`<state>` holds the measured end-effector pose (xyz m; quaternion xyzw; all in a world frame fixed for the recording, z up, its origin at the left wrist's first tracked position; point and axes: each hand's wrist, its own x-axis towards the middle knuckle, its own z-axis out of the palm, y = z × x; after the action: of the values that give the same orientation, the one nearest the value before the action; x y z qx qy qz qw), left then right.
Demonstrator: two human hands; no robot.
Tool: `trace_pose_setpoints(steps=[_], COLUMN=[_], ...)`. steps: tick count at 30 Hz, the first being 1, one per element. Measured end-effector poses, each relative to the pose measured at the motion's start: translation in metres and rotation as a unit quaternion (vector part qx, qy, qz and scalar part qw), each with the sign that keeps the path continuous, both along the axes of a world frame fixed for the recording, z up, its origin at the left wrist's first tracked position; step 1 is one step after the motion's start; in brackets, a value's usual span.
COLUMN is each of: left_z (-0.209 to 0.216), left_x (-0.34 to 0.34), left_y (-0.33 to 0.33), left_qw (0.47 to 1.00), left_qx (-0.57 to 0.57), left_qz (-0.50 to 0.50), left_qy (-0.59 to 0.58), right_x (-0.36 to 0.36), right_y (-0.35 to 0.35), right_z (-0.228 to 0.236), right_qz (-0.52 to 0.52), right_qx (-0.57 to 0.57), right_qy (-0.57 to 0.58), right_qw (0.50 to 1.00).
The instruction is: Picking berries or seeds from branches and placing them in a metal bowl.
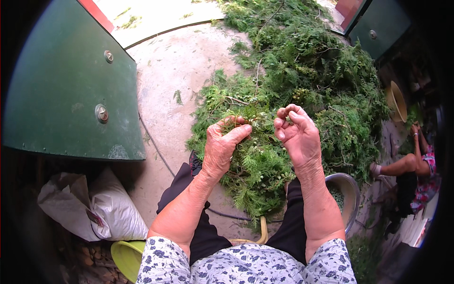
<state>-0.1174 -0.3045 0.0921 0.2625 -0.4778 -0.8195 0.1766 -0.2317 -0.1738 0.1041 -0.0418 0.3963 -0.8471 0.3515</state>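
My left hand (221,144) pinches an evergreen sprig (246,118) between thumb and fingers, above the pile of cut branches (321,90). To its right, my right hand (301,137) is raised with the palm turned up and fingers curled in. A bit of green shows between those fingertips, too small to name. Flat, scaly foliage with small pale-green cones lies under both hands and between my knees. Beside my right forearm stands a metal basin (355,199), with small green pieces inside, partly hidden by the arm.
A green metal door (71,90) stands at the left, above white sacks (116,208) and a yellow-green basin (124,258). A dark cable (161,154) crosses the concrete floor. At the far right, another person (421,170) sits near a tan basin (397,102).
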Motion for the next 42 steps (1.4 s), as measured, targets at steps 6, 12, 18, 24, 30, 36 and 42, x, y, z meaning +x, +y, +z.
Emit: trace_pose_setpoints(steps=[6, 12, 18, 24, 30, 36, 42], left_z=[-0.001, -0.003, -0.005, -0.003, 0.01, 0.01, 0.005], left_x=[-0.004, -0.004, -0.003, -0.003, 0.001, 0.001, 0.0], left_y=[0.001, 0.002, 0.007, 0.009, 0.004, 0.006, 0.004], left_qw=[1.0, 1.0, 0.997, 0.993, 0.994, 0.994, 0.993], left_qx=[0.024, 0.003, -0.061, -0.08, -0.001, 0.026, 0.036], left_qz=[-0.007, -0.018, -0.042, -0.083, -0.109, -0.103, -0.105], left_qy=[0.006, -0.005, -0.014, -0.025, -0.003, -0.018, -0.025], right_x=[0.017, 0.029, 0.039, 0.041, 0.034, 0.024, 0.022], right_y=[-0.01, -0.017, -0.028, -0.035, -0.037, -0.034, -0.027], right_z=[-0.012, -0.015, -0.025, -0.028, -0.017, -0.019, -0.018], right_qz=[0.022, 0.009, -0.123, -0.16, -0.095, 0.016, 0.076], right_qx=[0.055, 0.071, 0.257, 0.256, 0.189, 0.128, 0.086], right_qy=[0.029, 0.076, 0.325, 0.329, 0.183, 0.023, -0.076], right_qw=[0.998, 0.995, 0.902, 0.895, 0.96, 0.991, 0.99])
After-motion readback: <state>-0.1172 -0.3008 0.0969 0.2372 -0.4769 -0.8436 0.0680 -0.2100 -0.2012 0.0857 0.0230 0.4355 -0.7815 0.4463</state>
